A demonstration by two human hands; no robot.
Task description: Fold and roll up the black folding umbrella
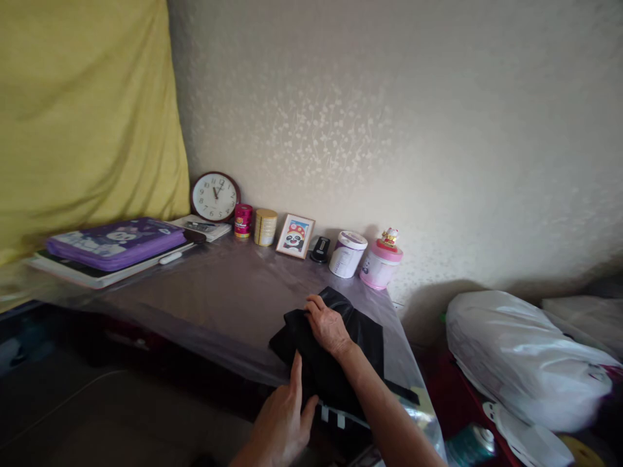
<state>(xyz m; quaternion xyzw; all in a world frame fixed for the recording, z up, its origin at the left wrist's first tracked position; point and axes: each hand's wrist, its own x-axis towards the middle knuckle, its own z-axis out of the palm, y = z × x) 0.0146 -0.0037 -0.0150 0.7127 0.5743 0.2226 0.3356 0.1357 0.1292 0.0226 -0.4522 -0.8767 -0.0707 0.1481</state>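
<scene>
A folded black item [372,337], which looks like cloth or a soft bag, lies near the front right corner of the table. Two small white tabs show at its lower edge, and a black strap-like strip sticks out on its right. My right hand [328,324] rests on top with its fingers curled over a fold, closed on the black material. Lower down, my left hand [285,415] has the index finger stretched out against the near side of the item and the thumb apart. Its other fingers are partly hidden.
Along the wall stand a clock [215,196], a pink can [243,221], a yellow tin [265,228], a panda picture [294,236], a white tub [348,255] and a pink tub [381,266]. A purple case [117,245] lies left. White bags [525,357] fill the right.
</scene>
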